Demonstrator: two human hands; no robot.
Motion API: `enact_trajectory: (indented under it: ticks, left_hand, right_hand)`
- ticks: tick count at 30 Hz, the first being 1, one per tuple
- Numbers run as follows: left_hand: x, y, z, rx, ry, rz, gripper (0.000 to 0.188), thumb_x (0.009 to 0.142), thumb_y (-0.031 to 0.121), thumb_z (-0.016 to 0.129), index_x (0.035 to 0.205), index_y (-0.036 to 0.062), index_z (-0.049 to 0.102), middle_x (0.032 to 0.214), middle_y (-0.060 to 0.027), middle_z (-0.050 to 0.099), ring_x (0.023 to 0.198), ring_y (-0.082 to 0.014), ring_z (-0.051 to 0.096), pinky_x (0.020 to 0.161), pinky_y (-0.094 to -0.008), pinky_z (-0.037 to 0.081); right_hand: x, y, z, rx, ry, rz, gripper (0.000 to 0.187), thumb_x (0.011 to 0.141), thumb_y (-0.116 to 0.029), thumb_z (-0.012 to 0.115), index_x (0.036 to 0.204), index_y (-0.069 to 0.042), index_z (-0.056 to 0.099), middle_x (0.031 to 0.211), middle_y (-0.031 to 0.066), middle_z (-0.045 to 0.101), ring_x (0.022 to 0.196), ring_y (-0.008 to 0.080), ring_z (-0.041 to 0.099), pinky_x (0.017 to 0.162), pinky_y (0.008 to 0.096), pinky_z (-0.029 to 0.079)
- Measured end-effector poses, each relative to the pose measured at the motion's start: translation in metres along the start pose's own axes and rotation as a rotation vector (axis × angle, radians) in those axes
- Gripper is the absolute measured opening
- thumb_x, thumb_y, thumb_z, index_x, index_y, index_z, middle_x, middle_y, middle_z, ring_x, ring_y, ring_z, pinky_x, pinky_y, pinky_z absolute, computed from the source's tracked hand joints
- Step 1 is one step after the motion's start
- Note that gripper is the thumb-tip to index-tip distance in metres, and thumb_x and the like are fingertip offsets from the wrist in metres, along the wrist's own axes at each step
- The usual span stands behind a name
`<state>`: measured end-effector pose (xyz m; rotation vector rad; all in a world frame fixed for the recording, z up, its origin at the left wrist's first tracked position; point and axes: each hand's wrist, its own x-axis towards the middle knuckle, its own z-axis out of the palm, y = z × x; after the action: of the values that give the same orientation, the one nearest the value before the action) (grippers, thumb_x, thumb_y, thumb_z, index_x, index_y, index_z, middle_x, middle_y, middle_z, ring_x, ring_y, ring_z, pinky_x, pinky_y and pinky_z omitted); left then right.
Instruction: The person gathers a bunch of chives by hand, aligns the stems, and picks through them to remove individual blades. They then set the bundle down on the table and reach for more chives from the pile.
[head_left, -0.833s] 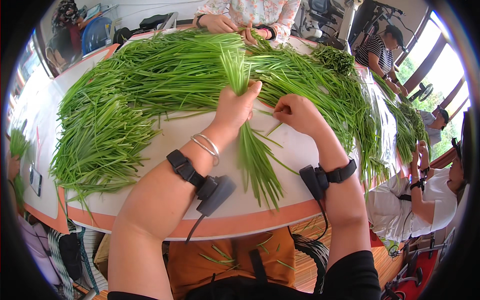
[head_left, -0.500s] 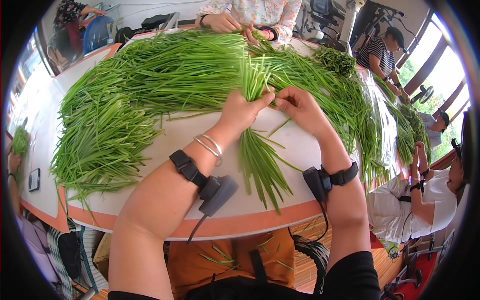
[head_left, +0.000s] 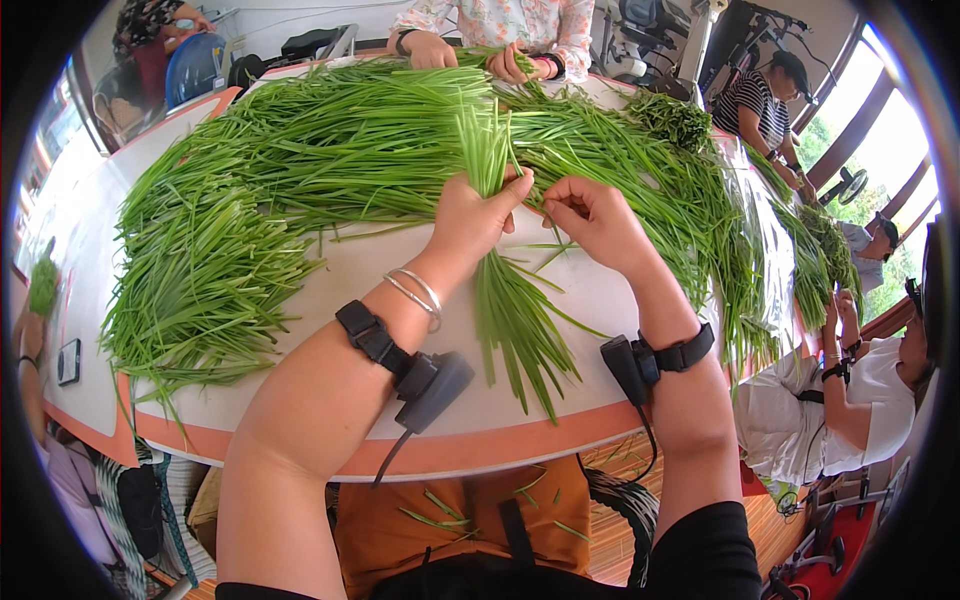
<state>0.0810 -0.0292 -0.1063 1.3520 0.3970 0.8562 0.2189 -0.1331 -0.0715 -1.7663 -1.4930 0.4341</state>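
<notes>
Centrally in the head view, the person's left hand [head_left: 475, 212] is closed around a bundle of garlic chives [head_left: 520, 320], its grip snug about the middle with the thumb laid across the front. The pale ends stand up above the fist, against the wide heap of garlic chives [head_left: 350, 150] behind, while the green leaves fan out below it over the white counter [head_left: 365, 265] toward its orange edging [head_left: 545, 434]. Just to the right of the bundle, apart from the left hand, the right hand [head_left: 600, 225] has its fingers curled and its thumb near the index fingertip; I cannot tell whether this grip is fully closed or has a leaf in it. Two silver bangles [head_left: 412, 295] circle the left forearm, and a black strap with a dark sensor sits on each arm. A smaller pile of garlic chives [head_left: 210, 285] lies at the left, with a smartphone [head_left: 68, 362] beyond it near the edge. Across the counter, a co-worker in a floral shirt [head_left: 530, 30] has both hands at the far side of the heap. Cut leaf scraps [head_left: 437, 517] lie on the person's orange-brown trousers [head_left: 385, 545].
</notes>
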Motion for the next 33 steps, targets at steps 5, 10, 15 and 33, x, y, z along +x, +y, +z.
enact_trajectory:
  ticks: [5, 10, 15, 33]
  left_hand:
    - [0.0, 0.003, 0.0, -0.004, 0.003, -0.024, 0.022, 0.086, 0.03, 0.06, 0.085, 0.0077, 0.058, 0.073, -0.0016, 0.06, 0.054, -0.0062, 0.049, 0.044, -0.0204, 0.036]
    - [0.003, 0.0, 0.002, -0.241, 0.099, -0.015, 0.026, 0.094, 0.031, 0.043, 0.084, 0.008, 0.049, 0.067, -0.0019, 0.055, 0.062, -0.0125, 0.054, 0.057, -0.0305, 0.045]
    - [0.002, 0.0, -0.003, -0.29, -0.055, -0.091, 0.025, 0.091, 0.034, 0.051, 0.082, 0.011, 0.051, 0.057, 0.0039, 0.043, 0.052, -0.0089, 0.043, 0.051, -0.0266, 0.042]
    - [-0.001, 0.004, -0.003, -0.207, -0.057, -0.089, 0.033, 0.086, 0.037, 0.059, 0.102, 0.0079, 0.061, 0.083, 0.0016, 0.057, 0.071, -0.0069, 0.047, 0.057, -0.0231, 0.037]
  right_hand:
    - [0.001, 0.006, 0.0, 0.227, 0.015, 0.008, 0.017, 0.082, -0.014, 0.061, 0.09, 0.0, 0.058, 0.067, 0.0024, 0.059, 0.06, 0.0082, 0.05, 0.056, 0.0243, 0.041]
    - [-0.003, 0.013, -0.011, -0.383, -0.25, -0.124, 0.018, 0.078, -0.016, 0.065, 0.085, -0.001, 0.06, 0.068, 0.0087, 0.059, 0.061, 0.0174, 0.054, 0.058, 0.029, 0.043]
    - [0.001, 0.005, -0.008, -0.346, 0.036, -0.022, 0.016, 0.076, -0.015, 0.067, 0.084, -0.002, 0.06, 0.068, 0.0097, 0.059, 0.061, 0.0192, 0.053, 0.06, 0.0294, 0.044]
    - [0.001, 0.007, -0.004, 0.06, -0.043, 0.047, 0.015, 0.083, -0.014, 0.065, 0.086, 0.001, 0.063, 0.062, -0.0031, 0.051, 0.057, 0.0045, 0.042, 0.052, 0.0216, 0.037]
